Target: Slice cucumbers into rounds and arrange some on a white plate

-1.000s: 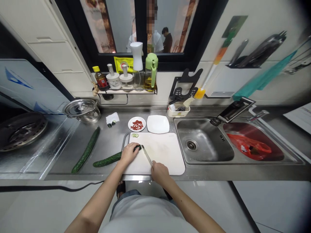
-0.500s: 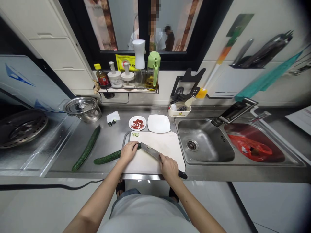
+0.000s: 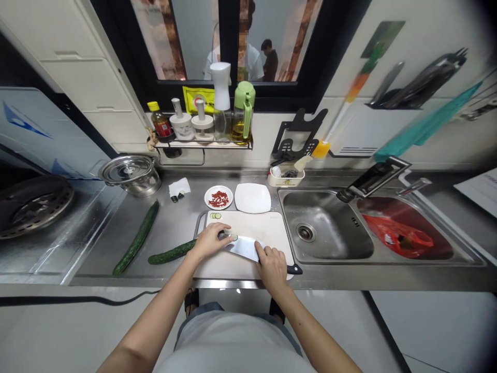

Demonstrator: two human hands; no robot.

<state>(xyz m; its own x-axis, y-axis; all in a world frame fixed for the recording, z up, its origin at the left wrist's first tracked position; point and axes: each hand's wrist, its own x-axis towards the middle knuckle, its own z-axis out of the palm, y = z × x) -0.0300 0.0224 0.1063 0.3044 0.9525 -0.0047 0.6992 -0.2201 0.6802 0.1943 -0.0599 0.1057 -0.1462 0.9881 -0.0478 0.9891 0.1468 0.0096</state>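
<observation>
The knife (image 3: 244, 247) is in my right hand (image 3: 272, 265), its blade lying nearly flat above the white cutting board (image 3: 233, 269). My left hand (image 3: 213, 239) reaches over the blade's tip, thumb and fingers apart, the thumb at a cucumber slice (image 3: 233, 237) on the blade. Under the left hand, a cucumber (image 3: 171, 254) extends left off the board; its cut end is mostly hidden. A few thin slices (image 3: 215, 215) lie at the board's upper left corner. A second whole cucumber (image 3: 136, 238) rests on the counter to the left.
Behind the board are a plate of chopped red pieces (image 3: 218, 198) and a white plate (image 3: 252, 198). Dark end pieces sit by a paper (image 3: 179, 186). A steel pot (image 3: 134, 176) stands back left, a sink (image 3: 326, 228) lies right, and a condiment shelf (image 3: 204, 145) hangs behind.
The blade has turned flatter and come away from the cucumber's end. My left hand has shifted right and its fingers have opened toward the slice on the blade.
</observation>
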